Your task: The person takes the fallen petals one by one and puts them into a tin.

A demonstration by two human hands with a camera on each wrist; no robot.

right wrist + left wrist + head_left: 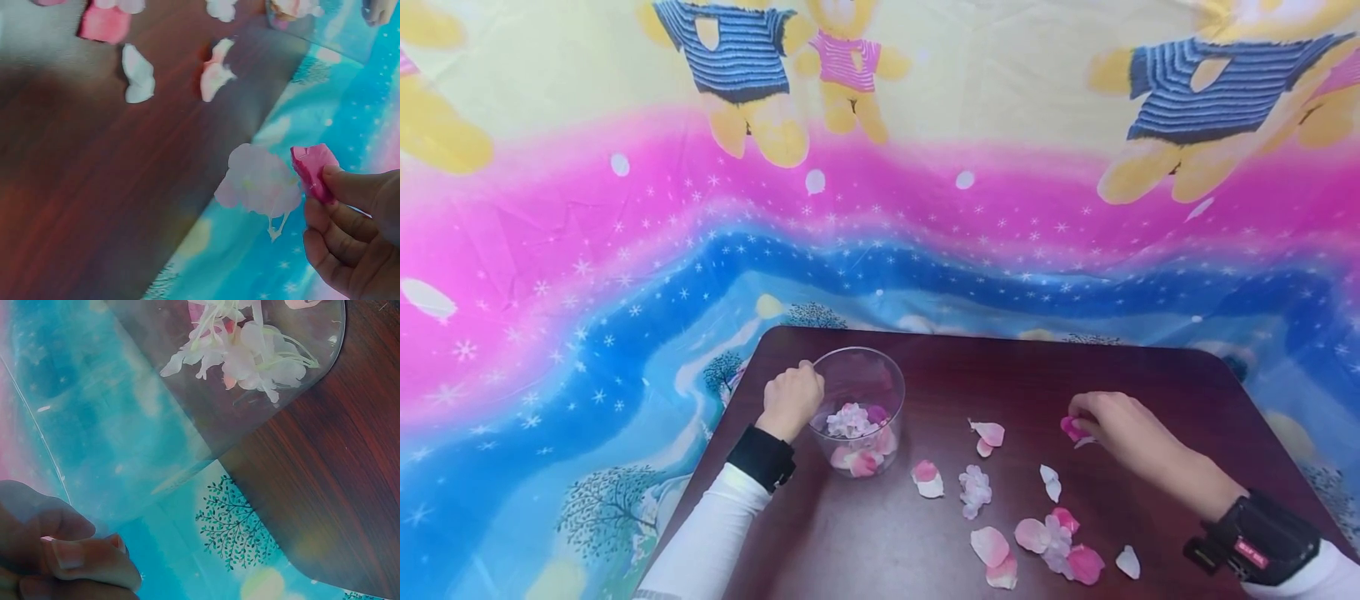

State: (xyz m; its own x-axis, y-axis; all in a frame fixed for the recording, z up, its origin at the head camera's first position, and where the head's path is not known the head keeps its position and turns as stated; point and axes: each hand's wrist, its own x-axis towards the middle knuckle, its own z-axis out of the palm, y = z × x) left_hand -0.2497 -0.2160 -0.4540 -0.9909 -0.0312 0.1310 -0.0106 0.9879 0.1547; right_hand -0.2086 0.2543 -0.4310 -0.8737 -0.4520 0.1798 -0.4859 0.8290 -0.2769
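Note:
My left hand [793, 400] grips the rim of a clear round container [868, 371] with curled fingers. Inside the container lie pale blossoms [850, 422] and pink and white petals [863, 462]; the left wrist view shows the white blossoms [256, 359] through its wall. Over the right side of the table, my right hand [1120, 417] pinches a deep pink petal [312, 165] between thumb and fingers. A pale pink blossom [259, 181] hangs beside that petal, at the fingertips; its point of contact is partly hidden.
Loose petals and blossoms lie between the hands on the dark wooden table [820, 542]: a pale flower cluster [975, 492], pink-white petals [992, 550], a mixed group [1058, 542] and white petals [1127, 562]. Behind the table hangs a patterned cloth [925, 192].

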